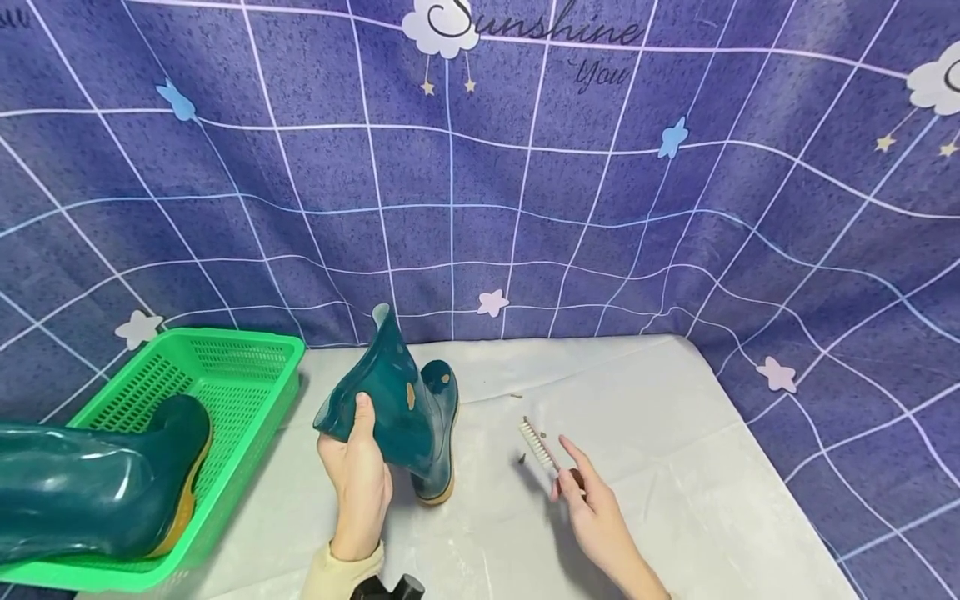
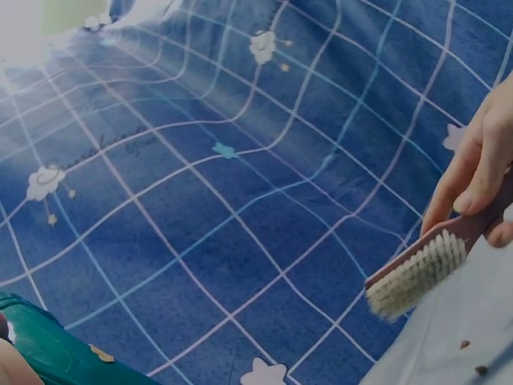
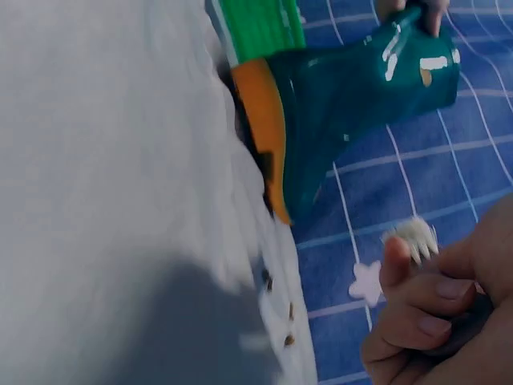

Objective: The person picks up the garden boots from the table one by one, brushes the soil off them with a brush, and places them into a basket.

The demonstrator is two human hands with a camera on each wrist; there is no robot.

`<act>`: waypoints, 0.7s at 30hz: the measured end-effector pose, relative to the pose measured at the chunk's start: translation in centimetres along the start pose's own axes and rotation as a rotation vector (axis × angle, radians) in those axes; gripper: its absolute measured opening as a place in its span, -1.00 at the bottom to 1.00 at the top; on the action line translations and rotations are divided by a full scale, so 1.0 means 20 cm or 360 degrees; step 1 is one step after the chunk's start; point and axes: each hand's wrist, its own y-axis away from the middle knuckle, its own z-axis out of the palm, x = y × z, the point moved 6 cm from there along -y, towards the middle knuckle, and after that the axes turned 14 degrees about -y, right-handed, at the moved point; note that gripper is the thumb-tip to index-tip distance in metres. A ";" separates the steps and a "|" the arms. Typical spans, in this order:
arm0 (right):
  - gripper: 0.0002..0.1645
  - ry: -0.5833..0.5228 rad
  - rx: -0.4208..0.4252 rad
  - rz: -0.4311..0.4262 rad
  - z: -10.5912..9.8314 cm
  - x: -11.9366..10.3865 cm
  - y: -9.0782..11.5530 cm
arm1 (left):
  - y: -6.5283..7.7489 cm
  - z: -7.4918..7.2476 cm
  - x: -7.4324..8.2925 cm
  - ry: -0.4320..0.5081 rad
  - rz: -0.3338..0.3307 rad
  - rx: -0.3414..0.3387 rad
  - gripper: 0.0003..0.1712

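Head view: The green basket (image 1: 247,354) sits at the left of the table (image 1: 675,433) and contains one boot (image 1: 97,483), whose shaft runs past the frame edge. The held boot (image 1: 390,408) is outside the basket, to its right, with its shaft leaning left. The left hand (image 1: 358,475) pinches the shaft near its opening; brown patches (image 1: 411,396) mark the surface. The right hand (image 1: 596,517) grips the brush (image 1: 538,443), apart from the boot. Small debris (image 1: 522,458) lies near the bristles.

Left wrist view: The brush bristles face downward. The held boot occupies the lower left corner.

Right wrist view: Fingers curl around the brush handle. The boot's orange sole faces the table; full contact cannot be confirmed. Part of the basket shows behind.
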 end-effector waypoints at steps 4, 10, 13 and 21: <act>-0.42 0.0018 -0.0023 -0.0106 0.09 -0.09 -0.02 | 0.01 0.00 -0.02 0.0007 -0.0062 0.0016 -0.74; -0.45 0.0129 -0.0135 -0.0533 0.30 -0.31 -0.03 | 0.04 -0.01 -0.04 0.0049 -0.0054 0.0029 -0.74; -0.44 0.0212 -0.0130 -0.0796 0.39 -0.41 -0.04 | 0.06 0.00 -0.03 0.0081 -0.0047 0.0017 -0.75; -0.41 0.0330 -0.0115 -0.1009 0.54 -0.51 -0.08 | 0.08 0.00 -0.04 0.0070 -0.0070 -0.0028 -0.73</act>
